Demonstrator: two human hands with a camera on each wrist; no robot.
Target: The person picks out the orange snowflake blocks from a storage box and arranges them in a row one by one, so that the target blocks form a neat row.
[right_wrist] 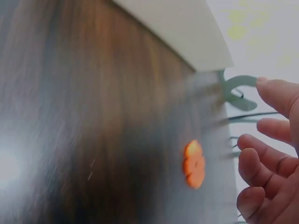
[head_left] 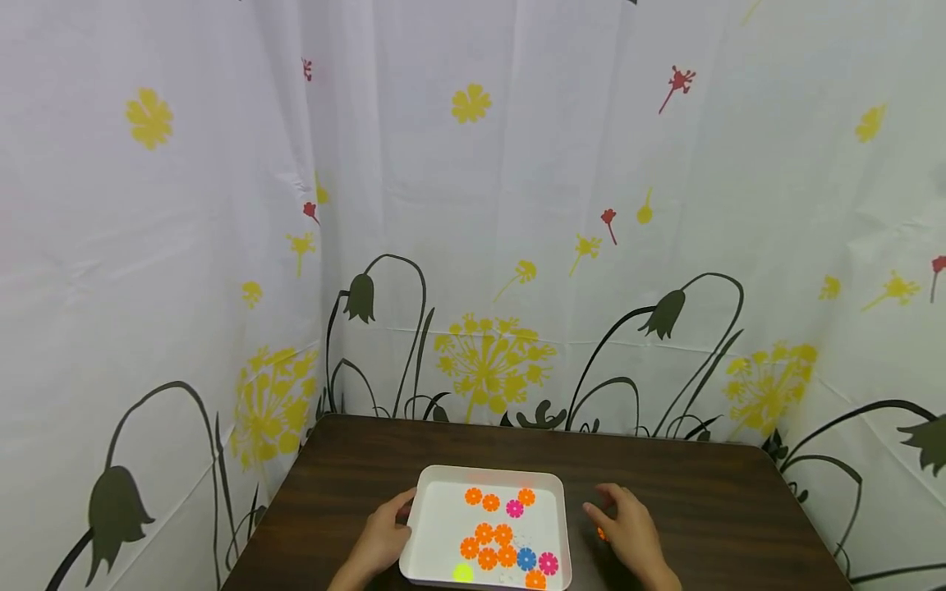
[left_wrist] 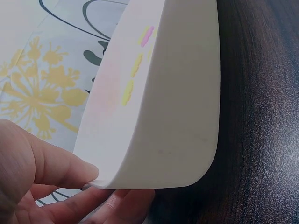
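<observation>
A white tray [head_left: 443, 517] stands on the dark table, with several orange flower-shaped discs [head_left: 484, 533], two pink ones [head_left: 515, 509], a blue one [head_left: 526, 559] and a yellow-green one [head_left: 462, 572] in it. My left hand [head_left: 382, 535] holds the tray's left side; in the left wrist view its thumb [left_wrist: 70, 169] lies on the rim with other fingers beneath. To the right of the tray, my right hand [head_left: 626, 529] hovers with loosely bent fingers and holds nothing. An orange flower disc [right_wrist: 194, 164] lies on the table near it, partly hidden by that hand in the head view.
The brown wooden table [head_left: 709, 484] reaches back to a white curtain [head_left: 414, 164] printed with yellow, red and dark green flowers. The curtain also hangs along both sides. Small clear bits [head_left: 521, 540] appear on the tray floor among the discs.
</observation>
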